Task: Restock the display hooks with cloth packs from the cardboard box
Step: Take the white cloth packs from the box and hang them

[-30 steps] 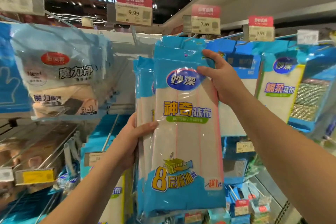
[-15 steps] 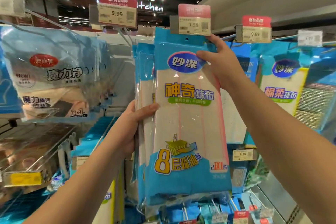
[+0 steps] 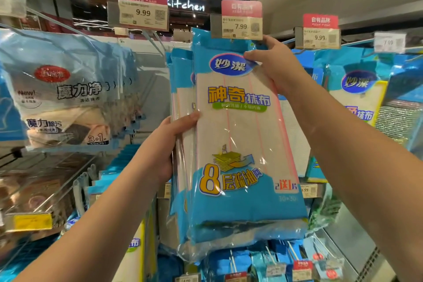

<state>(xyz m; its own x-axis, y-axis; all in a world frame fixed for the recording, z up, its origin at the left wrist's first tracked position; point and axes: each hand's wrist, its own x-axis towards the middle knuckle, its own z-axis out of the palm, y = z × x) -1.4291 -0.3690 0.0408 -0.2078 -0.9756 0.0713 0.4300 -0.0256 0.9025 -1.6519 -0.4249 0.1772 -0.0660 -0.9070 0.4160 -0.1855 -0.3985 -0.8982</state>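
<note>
A tall, flat stack of cloth packs (image 3: pixel 240 135) is being held upright before the display. The packs are being seen as glossy clear film over pale ribbed cloth with thin pink stripes, bordered in blue at top and bottom; the film is wrinkling and catching light near the lower edge. The stack's left edge is being gripped at mid-height by the left hand (image 3: pixel 160 144), thumb laid across the front face and fingers hidden behind. The upper right corner is being pinched by the right hand (image 3: pixel 274 66), thumb on the front, fingers curled behind the blue header. The top of the stack is being overlapped by the 7.99 price tag (image 3: pixel 242 21); whether a hook is passing through the header cannot be told.

To the left, softer crinkled bags (image 3: pixel 66 89) are hanging on a wire peg, with a gap of bare back panel between them and the stack. To the right, neighbouring blue packs (image 3: pixel 357 89) are hanging just beside the right forearm. Below, further pegs with small tags are crowding the lower edge.
</note>
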